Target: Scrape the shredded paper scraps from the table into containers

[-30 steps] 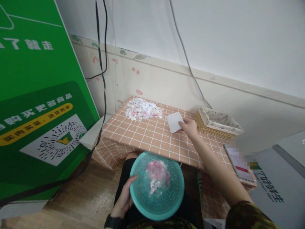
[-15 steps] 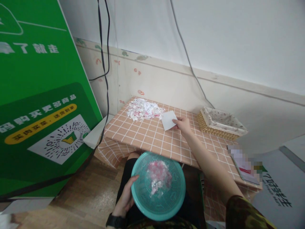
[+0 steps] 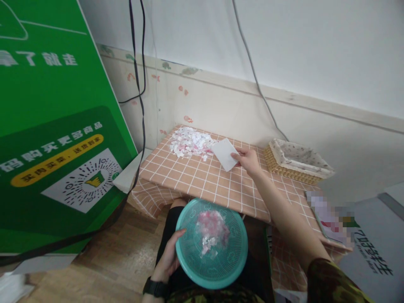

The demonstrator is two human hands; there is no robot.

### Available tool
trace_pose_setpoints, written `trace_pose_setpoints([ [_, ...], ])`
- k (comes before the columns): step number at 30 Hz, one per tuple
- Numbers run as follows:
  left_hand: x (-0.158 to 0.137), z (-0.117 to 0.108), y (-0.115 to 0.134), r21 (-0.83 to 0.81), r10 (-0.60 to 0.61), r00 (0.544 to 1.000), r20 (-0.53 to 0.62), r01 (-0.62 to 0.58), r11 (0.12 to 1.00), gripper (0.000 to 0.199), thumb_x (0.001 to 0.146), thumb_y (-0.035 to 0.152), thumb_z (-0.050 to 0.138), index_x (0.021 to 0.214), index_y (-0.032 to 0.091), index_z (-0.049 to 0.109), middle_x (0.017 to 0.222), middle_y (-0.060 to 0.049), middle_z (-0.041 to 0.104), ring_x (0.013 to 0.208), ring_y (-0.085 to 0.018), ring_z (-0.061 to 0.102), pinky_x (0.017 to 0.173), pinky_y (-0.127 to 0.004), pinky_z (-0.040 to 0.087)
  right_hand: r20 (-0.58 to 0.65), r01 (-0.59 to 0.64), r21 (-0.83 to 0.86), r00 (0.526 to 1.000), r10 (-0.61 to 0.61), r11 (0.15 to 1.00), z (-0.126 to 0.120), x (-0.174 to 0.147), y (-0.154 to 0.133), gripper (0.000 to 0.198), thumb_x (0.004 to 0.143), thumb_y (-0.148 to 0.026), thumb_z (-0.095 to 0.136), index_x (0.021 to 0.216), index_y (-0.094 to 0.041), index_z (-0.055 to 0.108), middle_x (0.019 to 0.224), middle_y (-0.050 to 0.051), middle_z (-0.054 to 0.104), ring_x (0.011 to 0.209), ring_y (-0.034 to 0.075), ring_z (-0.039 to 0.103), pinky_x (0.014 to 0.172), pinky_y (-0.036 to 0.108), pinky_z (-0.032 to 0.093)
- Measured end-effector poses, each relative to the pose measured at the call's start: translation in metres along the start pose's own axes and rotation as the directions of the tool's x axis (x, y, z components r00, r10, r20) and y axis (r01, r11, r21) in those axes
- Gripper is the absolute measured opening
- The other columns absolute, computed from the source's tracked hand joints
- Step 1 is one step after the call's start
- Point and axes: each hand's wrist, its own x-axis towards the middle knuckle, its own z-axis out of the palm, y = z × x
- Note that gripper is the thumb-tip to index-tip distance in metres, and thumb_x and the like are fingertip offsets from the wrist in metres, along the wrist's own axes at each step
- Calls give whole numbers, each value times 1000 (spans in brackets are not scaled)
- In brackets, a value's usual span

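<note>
My left hand (image 3: 171, 255) grips the left rim of a teal plastic colander (image 3: 232, 263), which rests over my lap just below the table edge. Inside it lies a small heap of pink and clear scraps (image 3: 212, 229). My right hand (image 3: 248, 160) is closed on the right edge of a white card (image 3: 225, 155), held tilted over the table. Left of the card, white and pink paper scraps (image 3: 191, 142) lie in a loose pile. The card's left corner comes up to the pile's right edge; whether it touches the scraps I cannot tell.
The table wears a brown checked cloth (image 3: 202, 179). At its back right stands a lined wicker basket (image 3: 296, 162). A flat printed item (image 3: 326, 216) lies at the right end. A green printed panel (image 3: 57, 92) stands left, with a black strap (image 3: 142, 122) hanging beside it.
My right hand has shifted slightly right, and the white card has turned in its grip, its upper corner raised. My left hand still holds the colander.
</note>
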Motion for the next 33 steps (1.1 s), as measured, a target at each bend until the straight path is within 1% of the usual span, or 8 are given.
trace_pose_setpoints([
  [2,-1,1,1,-1,-10,1000,8,10,1000,16,78,23,68,83,9,71,72,-9,75,63,-21,68,69,-33,55,6,12,-48,1000,-11,999,-1,1,-1,44,69,-26,67,110,-10,68,87,8,73,68,21,68,51,31,59],
  [5,-2,3,1,-5,-6,1000,16,6,1000,15,78,23,67,81,9,71,70,-9,75,62,-20,68,68,-33,55,87,68,-134,995,-56,989,2,1,-2,42,72,-28,65,110,-11,69,86,8,72,67,21,68,51,30,58],
  [8,-2,3,2,-2,-3,1000,22,3,1000,16,79,23,67,83,9,71,74,-9,75,64,-20,68,69,-33,55,156,157,-296,981,-115,942,6,-1,-8,38,76,-29,61,109,-14,70,83,6,72,67,20,67,53,29,55],
  [14,-3,3,2,7,-10,1000,13,10,1000,18,79,24,67,85,8,71,74,-10,75,64,-21,68,70,-33,55,367,361,-560,915,-167,746,3,-3,-40,36,79,-26,54,109,-17,72,69,2,68,64,18,63,59,26,46],
  [21,-3,4,2,1,4,1000,18,-4,1000,17,78,23,67,86,8,70,75,-9,75,65,-21,69,69,-32,56,465,518,-676,852,-243,524,8,4,-68,32,78,-22,51,100,-15,73,75,4,70,69,18,60,63,26,38],
  [24,-3,3,2,-4,-6,1000,31,6,1000,17,79,24,67,85,9,70,73,-9,75,64,-20,68,68,-32,56,519,565,-692,822,-235,450,13,8,-75,31,78,-22,52,98,-15,74,79,6,71,71,18,60,64,26,37],
  [26,-3,3,2,-4,-14,999,37,14,1000,18,79,25,66,85,9,70,73,-9,75,63,-20,68,68,-32,56,551,579,-683,809,-207,446,13,10,-79,30,78,-23,52,97,-16,75,79,5,71,71,18,60,64,26,37],
  [33,-2,3,3,4,-24,999,22,24,1000,21,79,25,66,90,7,69,77,-11,76,66,-22,70,71,-35,56,538,565,-687,818,-203,457,9,12,-85,34,77,-22,53,104,-17,74,82,5,72,73,19,62,67,27,38],
])
